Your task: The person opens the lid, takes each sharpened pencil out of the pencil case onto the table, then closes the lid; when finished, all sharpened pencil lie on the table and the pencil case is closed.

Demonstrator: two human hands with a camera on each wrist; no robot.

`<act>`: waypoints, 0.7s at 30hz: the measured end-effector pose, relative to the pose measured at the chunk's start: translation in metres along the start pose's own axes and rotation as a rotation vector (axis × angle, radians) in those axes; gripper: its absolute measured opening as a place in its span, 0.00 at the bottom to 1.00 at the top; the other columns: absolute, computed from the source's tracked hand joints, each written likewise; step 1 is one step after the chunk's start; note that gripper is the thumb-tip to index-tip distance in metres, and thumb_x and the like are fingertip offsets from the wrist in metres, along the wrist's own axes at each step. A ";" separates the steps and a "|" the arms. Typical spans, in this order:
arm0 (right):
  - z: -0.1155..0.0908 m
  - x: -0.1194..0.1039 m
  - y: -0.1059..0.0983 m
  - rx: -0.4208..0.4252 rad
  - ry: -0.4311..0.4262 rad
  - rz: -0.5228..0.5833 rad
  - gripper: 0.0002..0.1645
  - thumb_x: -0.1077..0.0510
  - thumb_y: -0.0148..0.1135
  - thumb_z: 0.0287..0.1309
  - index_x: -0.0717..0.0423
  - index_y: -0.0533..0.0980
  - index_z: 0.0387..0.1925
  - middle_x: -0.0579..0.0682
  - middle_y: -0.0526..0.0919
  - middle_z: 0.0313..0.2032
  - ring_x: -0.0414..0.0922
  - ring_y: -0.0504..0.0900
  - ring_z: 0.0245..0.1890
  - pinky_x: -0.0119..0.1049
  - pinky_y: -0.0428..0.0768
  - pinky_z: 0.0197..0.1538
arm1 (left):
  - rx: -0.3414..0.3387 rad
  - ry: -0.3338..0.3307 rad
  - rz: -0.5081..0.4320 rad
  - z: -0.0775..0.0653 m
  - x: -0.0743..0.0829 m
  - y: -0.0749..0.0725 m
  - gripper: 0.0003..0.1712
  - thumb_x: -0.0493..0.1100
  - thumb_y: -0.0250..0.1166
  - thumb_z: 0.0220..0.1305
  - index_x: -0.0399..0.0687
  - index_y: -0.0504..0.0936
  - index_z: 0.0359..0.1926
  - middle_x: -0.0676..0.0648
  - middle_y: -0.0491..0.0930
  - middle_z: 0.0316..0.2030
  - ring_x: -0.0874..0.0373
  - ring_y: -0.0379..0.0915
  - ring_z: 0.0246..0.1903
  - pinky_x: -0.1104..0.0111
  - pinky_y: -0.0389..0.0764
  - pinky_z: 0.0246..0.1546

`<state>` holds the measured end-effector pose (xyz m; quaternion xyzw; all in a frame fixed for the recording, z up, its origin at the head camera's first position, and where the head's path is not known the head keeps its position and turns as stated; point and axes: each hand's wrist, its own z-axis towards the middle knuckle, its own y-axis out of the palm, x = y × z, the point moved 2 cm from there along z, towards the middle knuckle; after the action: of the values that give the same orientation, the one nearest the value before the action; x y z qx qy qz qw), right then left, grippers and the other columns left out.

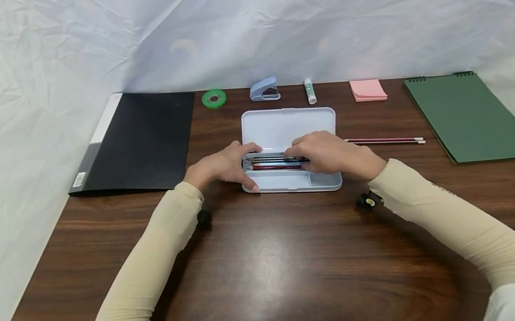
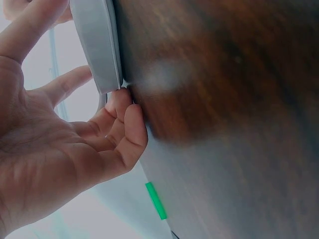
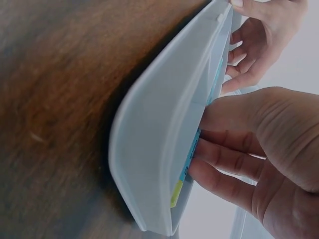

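Observation:
A white pencil case point(image 1: 280, 181) lies with its lid point(image 1: 287, 123) raised at the back. Several pencils point(image 1: 270, 161) lie side by side in its rear compartment. My left hand point(image 1: 227, 165) grips the case's left end, thumb at the front edge; in the left wrist view, curled fingertips point(image 2: 133, 119) touch its end. My right hand point(image 1: 328, 152) reaches into the case over the pencils' right ends. In the right wrist view, its thumb and fingers pinch a blue pencil point(image 3: 190, 154) with a yellow end, inside the case. Other pencils under this hand are hidden.
Two pencils point(image 1: 384, 141) lie right of the case. Along the back are green tape point(image 1: 214, 98), a blue stapler point(image 1: 265, 90), a glue stick point(image 1: 310, 91) and pink sticky notes point(image 1: 368, 90). A black folder point(image 1: 139, 139) lies left, a green spiral pad point(image 1: 476, 117) right.

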<state>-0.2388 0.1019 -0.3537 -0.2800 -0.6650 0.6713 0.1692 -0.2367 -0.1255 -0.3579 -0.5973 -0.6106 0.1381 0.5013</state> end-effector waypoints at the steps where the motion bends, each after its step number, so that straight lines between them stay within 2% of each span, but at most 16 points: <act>1: 0.000 0.000 0.000 0.002 -0.004 0.005 0.21 0.67 0.67 0.56 0.53 0.83 0.52 0.51 0.86 0.39 0.47 0.81 0.34 0.46 0.79 0.41 | 0.000 -0.001 0.001 0.000 0.000 0.000 0.55 0.54 0.78 0.51 0.61 0.58 0.75 0.39 0.61 0.62 0.47 0.63 0.59 0.53 0.68 0.62; 7: 0.001 0.002 -0.003 0.004 -0.021 0.048 0.19 0.69 0.64 0.59 0.54 0.83 0.52 0.51 0.88 0.44 0.46 0.84 0.38 0.48 0.80 0.44 | -0.003 -0.004 0.001 0.001 0.001 0.000 0.55 0.55 0.79 0.51 0.62 0.58 0.75 0.40 0.62 0.62 0.47 0.64 0.59 0.53 0.68 0.62; 15: 0.001 0.003 -0.004 -0.015 -0.013 0.052 0.23 0.69 0.63 0.61 0.53 0.81 0.57 0.52 0.88 0.49 0.48 0.85 0.43 0.50 0.81 0.49 | -0.005 -0.003 -0.002 0.000 0.001 0.000 0.55 0.54 0.79 0.50 0.62 0.59 0.75 0.39 0.61 0.63 0.47 0.63 0.60 0.52 0.68 0.63; 21: -0.002 0.006 -0.006 -0.006 -0.019 0.060 0.21 0.69 0.61 0.62 0.53 0.82 0.55 0.52 0.88 0.47 0.47 0.85 0.42 0.49 0.81 0.48 | -0.008 -0.001 0.005 0.000 0.001 -0.001 0.54 0.54 0.78 0.51 0.61 0.58 0.75 0.39 0.61 0.63 0.46 0.63 0.60 0.52 0.68 0.62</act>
<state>-0.2436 0.1072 -0.3485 -0.2940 -0.6601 0.6765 0.1421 -0.2368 -0.1247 -0.3568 -0.6006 -0.6100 0.1373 0.4984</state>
